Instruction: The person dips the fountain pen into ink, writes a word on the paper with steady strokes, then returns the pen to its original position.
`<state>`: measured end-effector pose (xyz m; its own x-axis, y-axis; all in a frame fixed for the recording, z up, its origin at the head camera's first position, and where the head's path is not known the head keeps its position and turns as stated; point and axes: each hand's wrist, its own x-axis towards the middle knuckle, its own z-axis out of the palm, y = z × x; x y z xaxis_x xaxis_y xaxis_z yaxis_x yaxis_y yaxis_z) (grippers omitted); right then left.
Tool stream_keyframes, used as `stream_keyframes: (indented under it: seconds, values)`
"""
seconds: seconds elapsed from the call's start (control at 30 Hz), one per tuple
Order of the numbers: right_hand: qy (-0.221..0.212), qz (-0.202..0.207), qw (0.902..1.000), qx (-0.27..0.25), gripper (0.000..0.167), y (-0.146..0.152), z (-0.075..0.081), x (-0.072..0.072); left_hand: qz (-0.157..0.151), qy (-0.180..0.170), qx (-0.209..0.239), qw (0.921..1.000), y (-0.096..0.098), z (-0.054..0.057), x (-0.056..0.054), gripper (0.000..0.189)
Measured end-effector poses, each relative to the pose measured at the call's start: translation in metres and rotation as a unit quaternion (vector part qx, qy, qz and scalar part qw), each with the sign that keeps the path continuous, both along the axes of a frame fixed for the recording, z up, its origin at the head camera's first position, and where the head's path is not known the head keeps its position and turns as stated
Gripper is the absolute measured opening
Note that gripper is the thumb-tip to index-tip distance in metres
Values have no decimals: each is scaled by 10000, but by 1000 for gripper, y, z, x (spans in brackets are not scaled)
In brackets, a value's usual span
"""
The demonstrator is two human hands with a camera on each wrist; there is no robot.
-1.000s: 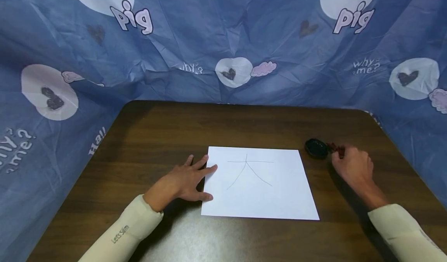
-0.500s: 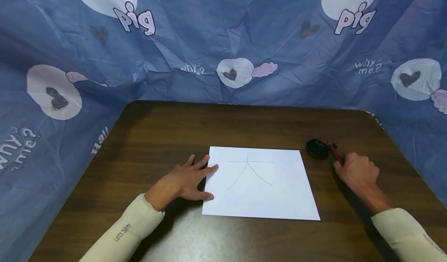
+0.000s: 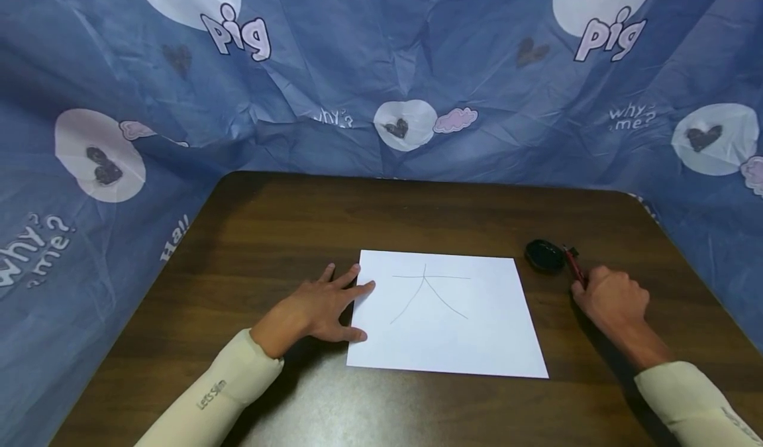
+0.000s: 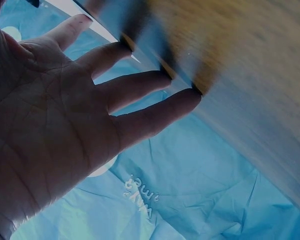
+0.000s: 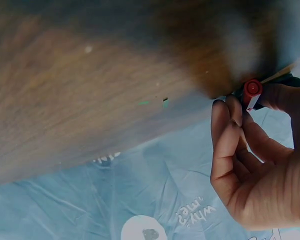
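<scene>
My left hand (image 3: 324, 308) lies with spread fingers across the left edge of a white sheet of paper (image 3: 489, 334); in the left wrist view its palm (image 4: 55, 115) and straight fingers show. Thin dark strokes (image 3: 438, 295) forming a 大-like character mark the sheet. Right of the paper, my right hand (image 3: 614, 301) pinches a slim red pen (image 3: 573, 263) between thumb and fingers, its far end pointing away from me. The pen's round red end (image 5: 252, 88) and a white label show in the right wrist view. Beside its far end sits a dark green, shallow oval dish (image 3: 545, 256).
A small black piece (image 3: 574, 251) shows by the pen's far end. Everything lies on a dark brown wooden table (image 3: 334, 208) with rounded back corners. A wrinkled blue printed cloth (image 3: 334, 49) hangs behind and at the sides.
My right hand has drawn back slightly toward me and to the right, and more of the red pen now shows ahead of it. The left hand stays on the paper.
</scene>
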<state>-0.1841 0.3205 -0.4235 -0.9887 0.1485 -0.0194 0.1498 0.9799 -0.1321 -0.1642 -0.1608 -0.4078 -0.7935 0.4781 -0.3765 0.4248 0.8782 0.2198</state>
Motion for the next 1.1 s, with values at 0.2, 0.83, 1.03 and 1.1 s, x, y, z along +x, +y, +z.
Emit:
stream_keyframes:
  seconds: [0.2, 0.83, 1.03, 1.1]
  values:
    - [-22, -6, 10000, 38, 33, 0, 0, 0, 0, 1, -4, 10000, 0, 0, 0, 85]
    - [-165, -35, 9999, 25, 36, -3, 1, -5, 68, -6, -14, 10000, -3, -1, 0, 86]
    - [113, -176, 9997, -116, 44, -2, 3, -1, 96, -51, -11, 9999, -3, -1, 3, 86]
    - [474, -230, 9985, -151, 50, -1, 3, 1, 84, -46, 13, 10000, -3, -1, 3, 86]
